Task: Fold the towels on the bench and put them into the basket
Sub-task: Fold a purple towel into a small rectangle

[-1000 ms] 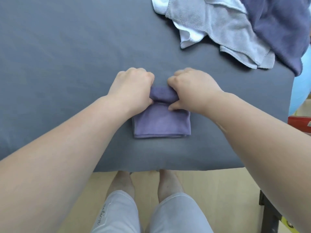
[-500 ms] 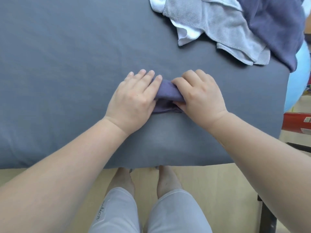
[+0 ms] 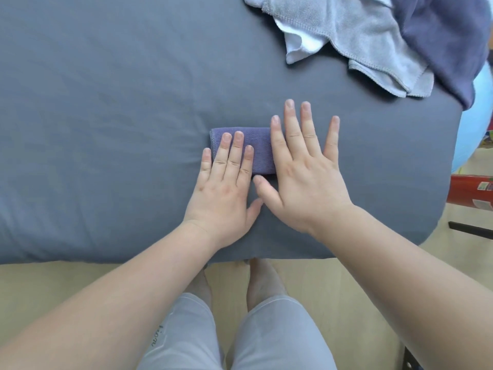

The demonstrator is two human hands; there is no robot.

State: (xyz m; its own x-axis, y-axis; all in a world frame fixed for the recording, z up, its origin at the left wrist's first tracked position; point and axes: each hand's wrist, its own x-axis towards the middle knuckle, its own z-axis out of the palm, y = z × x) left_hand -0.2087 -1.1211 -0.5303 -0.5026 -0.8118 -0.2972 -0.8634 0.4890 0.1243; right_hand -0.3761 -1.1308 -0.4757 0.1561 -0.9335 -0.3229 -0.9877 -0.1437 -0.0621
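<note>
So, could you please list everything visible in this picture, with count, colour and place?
folded towel: one, purple, middle of the bench, under both hands
grey towel: one, light grey, unfolded, far right corner
white towel: one, white, partly under the grey towel
dark towel: one, dark blue, unfolded, lying over the grey towel
bench: one, grey cover, upper picture
ball: one, light blue, right of the bench
red object: one, right edge
floor: light wood, below
trousers: grey, two legs, bottom
left hand: flat, fingers on the folded towel
right hand: flat, covers its right end
</note>
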